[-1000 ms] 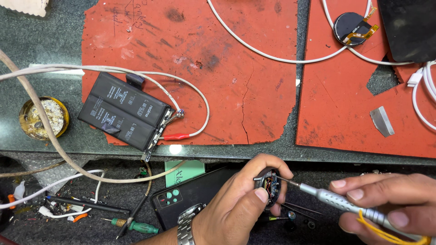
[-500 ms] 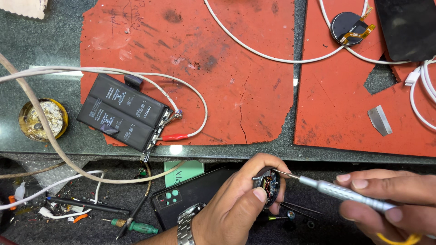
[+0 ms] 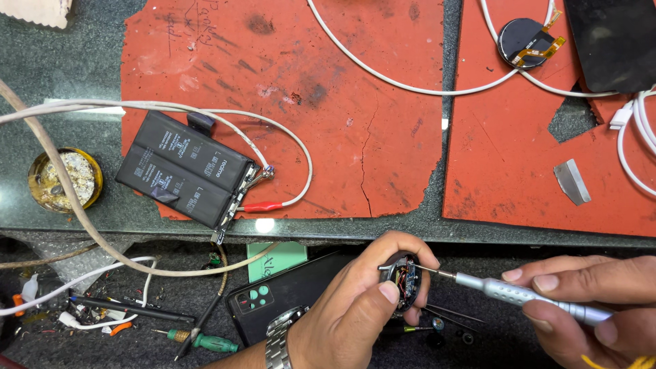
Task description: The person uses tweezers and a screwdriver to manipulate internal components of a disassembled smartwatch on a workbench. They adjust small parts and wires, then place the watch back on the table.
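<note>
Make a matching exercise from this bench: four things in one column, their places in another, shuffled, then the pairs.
Things:
1. black battery pack
2. silver screwdriver
3. small round device
4. round tin

Places:
A. in the right hand
B. far left of the counter
C. on the red mat
D. in the left hand

Pairs: 1-C, 2-A, 3-D, 4-B

Slim silver metal screwdriver (image 3: 519,296), knurled matt grip w/ fine steel tip. Small round black watch body (image 3: 403,281): open, copper-coloured parts showing. Cracked red rubbery mat (image 3: 355,102), matt, scuffed & stained. Flat black battery pack (image 3: 183,169), smooth w/ slight sheen. Dark speckled stone-like bench top (image 3: 61,75), glossy. Steel-link wristband (image 3: 277,345), shiny.
</note>
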